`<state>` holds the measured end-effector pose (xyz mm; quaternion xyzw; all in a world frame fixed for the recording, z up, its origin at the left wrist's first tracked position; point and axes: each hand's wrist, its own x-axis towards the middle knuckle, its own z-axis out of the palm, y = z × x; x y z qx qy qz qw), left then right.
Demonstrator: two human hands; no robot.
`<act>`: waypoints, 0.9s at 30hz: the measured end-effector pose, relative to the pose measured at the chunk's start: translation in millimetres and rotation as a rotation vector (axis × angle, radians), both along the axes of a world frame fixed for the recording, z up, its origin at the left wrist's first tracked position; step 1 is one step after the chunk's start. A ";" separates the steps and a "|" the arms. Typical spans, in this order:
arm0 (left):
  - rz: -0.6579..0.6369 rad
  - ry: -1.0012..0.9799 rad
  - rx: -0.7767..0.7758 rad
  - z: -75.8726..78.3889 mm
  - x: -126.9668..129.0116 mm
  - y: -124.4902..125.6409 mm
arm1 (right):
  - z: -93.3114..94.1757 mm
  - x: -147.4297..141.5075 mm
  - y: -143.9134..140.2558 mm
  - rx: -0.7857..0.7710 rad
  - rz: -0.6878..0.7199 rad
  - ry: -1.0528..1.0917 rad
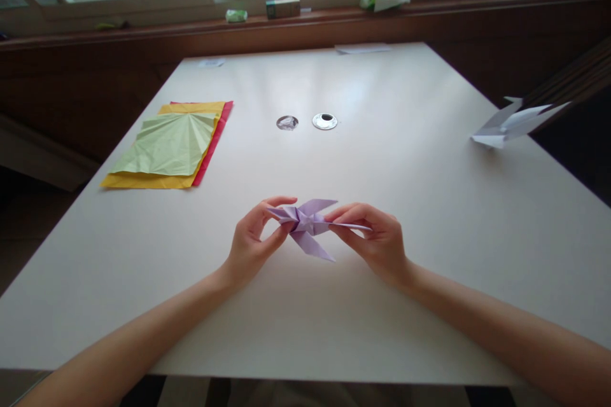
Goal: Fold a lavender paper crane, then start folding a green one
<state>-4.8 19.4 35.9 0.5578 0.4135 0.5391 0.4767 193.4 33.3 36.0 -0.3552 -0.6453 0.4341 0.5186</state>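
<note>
A folded lilac paper figure [305,224] with several pointed flaps hangs just above the white table [382,172], near its front middle. My left hand [252,241] pinches its left tip between thumb and fingers. My right hand [372,238] grips the right flap, thumb on top. Both forearms reach in from the bottom corners.
A stack of creased green, yellow and red paper sheets [172,146] lies at the left. Two round cable holes [325,121] sit in the table's middle. A white folded paper shape [510,124] rests at the right edge. Small boxes and bags line the window sill [286,7].
</note>
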 end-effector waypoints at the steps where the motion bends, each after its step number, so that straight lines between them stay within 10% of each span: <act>1: 0.021 0.019 0.019 -0.3 -0.3 0.0 | -0.1 -0.1 -0.2 -0.002 0.003 0.004; 16: -0.016 -0.089 -0.104 -0.6 -1.1 4.5 | 0.6 -0.4 -0.3 0.038 -0.023 0.006; 27: -0.261 -0.422 -0.627 6.9 -1.9 7.6 | 1.8 -1.4 -1.2 0.039 -0.022 0.058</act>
